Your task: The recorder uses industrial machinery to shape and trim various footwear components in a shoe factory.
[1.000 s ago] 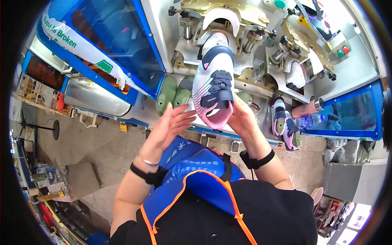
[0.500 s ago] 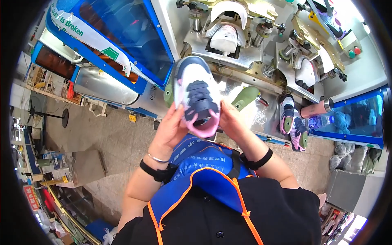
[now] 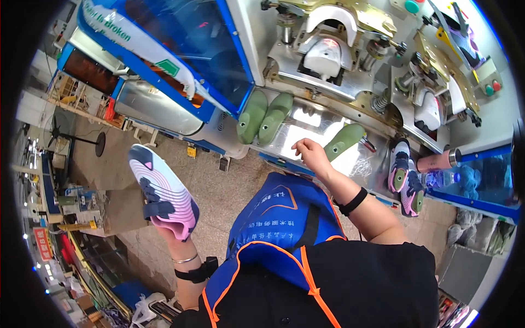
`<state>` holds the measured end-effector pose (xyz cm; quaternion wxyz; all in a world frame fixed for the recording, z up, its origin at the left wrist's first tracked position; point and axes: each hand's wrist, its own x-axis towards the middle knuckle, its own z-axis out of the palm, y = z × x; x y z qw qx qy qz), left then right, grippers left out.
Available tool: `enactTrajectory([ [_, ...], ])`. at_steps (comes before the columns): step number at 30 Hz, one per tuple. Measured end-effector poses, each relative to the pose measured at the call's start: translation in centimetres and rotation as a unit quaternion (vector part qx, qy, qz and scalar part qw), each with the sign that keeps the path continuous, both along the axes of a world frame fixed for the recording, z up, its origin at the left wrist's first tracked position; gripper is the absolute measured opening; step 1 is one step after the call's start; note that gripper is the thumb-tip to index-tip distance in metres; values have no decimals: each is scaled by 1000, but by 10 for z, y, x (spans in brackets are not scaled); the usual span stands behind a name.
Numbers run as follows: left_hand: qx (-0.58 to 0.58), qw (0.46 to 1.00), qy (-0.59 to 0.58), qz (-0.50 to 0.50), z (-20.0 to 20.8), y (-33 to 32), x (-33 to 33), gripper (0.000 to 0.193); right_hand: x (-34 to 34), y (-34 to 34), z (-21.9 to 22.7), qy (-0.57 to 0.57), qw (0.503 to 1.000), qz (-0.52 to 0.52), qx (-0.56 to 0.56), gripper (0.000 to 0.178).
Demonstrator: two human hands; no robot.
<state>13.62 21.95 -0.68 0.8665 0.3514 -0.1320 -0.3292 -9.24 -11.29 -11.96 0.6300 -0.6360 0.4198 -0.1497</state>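
Observation:
A white, navy and pink sneaker is off to my left, tilted, with its toe pointing away from me. My left hand grips it at the heel end; the shoe hides most of the fingers. Over the front edge of the metal worktop, my right hand is empty, its fingers loosely bent and slightly apart. Just beyond it lies a green shoe last, partly covered by the hand and wrist. Two more green lasts, one beside another, rest side by side on the worktop's left part.
Behind the worktop stand two press stations with white forms, one central and one right. Two sneakers with green lasts inside sit at right, near a pink flask and a plastic bottle. A blue-framed machine door rises at left.
The sneaker has swung from the centre to my left, now in my left hand only. My right hand has let go of it. Both green lasts at the left of the worktop are uncovered.

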Motion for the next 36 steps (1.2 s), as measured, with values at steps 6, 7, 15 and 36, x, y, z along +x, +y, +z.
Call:
enactTrajectory([
  [6, -35, 995, 88, -33, -12, 12, 2, 48, 88, 16, -20, -11, 984, -147, 96, 49],
  [7, -35, 995, 86, -38, -14, 15, 5, 47, 99, 17, -26, 18, 979, -192, 61, 56],
  [15, -18, 985, 161, -65, -28, 22, 38, 47, 155, -11, -33, 168, 934, -313, -35, 61],
  [36, -160, 971, 157, 78, 35, 100, -139, 41, 101, 145, 24, -120, 809, 423, 390, 59],
])
